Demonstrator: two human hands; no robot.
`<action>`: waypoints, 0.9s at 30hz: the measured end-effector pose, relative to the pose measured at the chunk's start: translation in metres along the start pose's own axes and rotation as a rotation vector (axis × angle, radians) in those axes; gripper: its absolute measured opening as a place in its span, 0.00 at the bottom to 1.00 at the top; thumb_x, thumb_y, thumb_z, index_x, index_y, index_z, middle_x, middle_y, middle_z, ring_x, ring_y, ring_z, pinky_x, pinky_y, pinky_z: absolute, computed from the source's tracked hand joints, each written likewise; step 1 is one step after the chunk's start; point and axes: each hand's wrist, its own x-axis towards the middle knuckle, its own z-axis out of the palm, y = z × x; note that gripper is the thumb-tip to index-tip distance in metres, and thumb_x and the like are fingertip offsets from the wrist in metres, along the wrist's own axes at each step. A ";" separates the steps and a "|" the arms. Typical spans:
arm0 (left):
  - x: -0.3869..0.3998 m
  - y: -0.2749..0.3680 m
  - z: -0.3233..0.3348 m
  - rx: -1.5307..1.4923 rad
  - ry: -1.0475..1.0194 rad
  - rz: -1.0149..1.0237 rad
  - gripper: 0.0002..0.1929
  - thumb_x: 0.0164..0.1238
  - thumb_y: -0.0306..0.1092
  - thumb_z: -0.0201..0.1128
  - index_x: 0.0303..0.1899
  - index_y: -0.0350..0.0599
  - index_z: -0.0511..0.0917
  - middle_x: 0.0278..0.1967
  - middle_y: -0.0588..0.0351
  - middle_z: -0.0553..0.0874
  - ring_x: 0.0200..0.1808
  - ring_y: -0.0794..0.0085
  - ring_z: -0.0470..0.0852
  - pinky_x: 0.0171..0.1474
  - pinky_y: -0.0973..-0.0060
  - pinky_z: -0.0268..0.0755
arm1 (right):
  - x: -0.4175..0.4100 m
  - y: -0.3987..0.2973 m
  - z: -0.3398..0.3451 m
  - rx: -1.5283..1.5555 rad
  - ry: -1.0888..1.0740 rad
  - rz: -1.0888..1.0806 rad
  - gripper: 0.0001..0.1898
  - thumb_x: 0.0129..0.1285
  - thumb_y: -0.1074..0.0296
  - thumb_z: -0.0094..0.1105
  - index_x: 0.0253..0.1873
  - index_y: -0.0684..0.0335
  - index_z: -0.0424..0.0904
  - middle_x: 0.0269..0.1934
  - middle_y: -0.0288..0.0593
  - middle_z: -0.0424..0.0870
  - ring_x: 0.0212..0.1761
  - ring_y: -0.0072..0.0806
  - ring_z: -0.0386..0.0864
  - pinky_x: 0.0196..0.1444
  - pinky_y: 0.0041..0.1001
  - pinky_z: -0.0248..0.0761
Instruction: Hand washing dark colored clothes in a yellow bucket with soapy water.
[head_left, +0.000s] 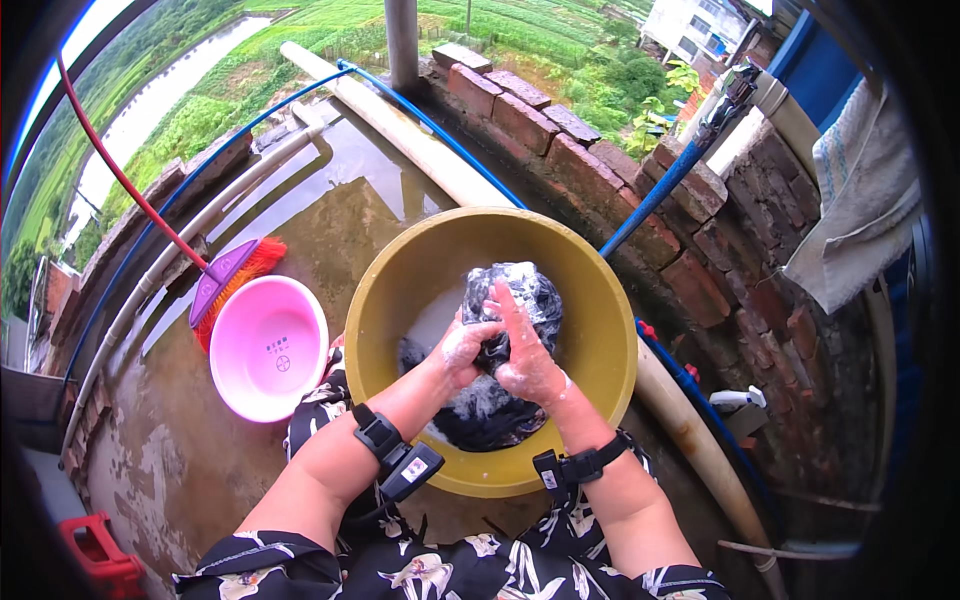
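Observation:
A large yellow plastic basin (487, 480) stands right before me. Inside it lies dark wet fabric (491, 420) with suds and some cloudy water. Both hands are over the basin, wet and dotted with foam. My left hand (461, 349) has its fingers curled around the lower left part of a bunched, soapy dark cloth (536, 289). Against the near side of that bunch is my right hand (525, 349), its fingers extended upward and the palm turned towards the left hand. How firmly the right hand holds the cloth is hidden. Both forearms wear black straps with small devices.
Left of the basin sit a pink basin (262, 375) and a broom (229, 281) with orange bristles. White pipes (405, 135) and a blue hose (450, 139) run along a low brick wall (577, 161). A towel (847, 202) hangs at right; a red plastic stool (101, 555) is lower left.

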 end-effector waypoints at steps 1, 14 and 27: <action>-0.001 0.001 0.004 0.091 0.046 0.042 0.31 0.51 0.17 0.57 0.58 0.50 0.58 0.45 0.53 0.76 0.45 0.65 0.78 0.45 0.69 0.74 | 0.000 -0.003 -0.004 -0.179 -0.078 -0.053 0.46 0.34 0.88 0.45 0.67 0.64 0.47 0.60 0.56 0.60 0.61 0.46 0.62 0.64 0.33 0.54; -0.001 0.023 0.005 0.106 0.081 0.232 0.30 0.45 0.12 0.49 0.56 0.42 0.63 0.44 0.49 0.77 0.43 0.63 0.79 0.45 0.66 0.75 | -0.016 0.046 -0.032 0.993 0.230 0.792 0.33 0.54 0.51 0.63 0.60 0.61 0.62 0.48 0.39 0.75 0.50 0.31 0.74 0.53 0.31 0.69; -0.004 -0.027 -0.008 1.913 0.209 0.189 0.40 0.51 0.34 0.59 0.61 0.23 0.46 0.43 0.33 0.74 0.44 0.50 0.78 0.40 0.63 0.74 | -0.004 0.029 0.028 0.988 0.364 0.747 0.13 0.61 0.67 0.54 0.49 0.62 0.71 0.37 0.41 0.78 0.38 0.33 0.77 0.42 0.32 0.71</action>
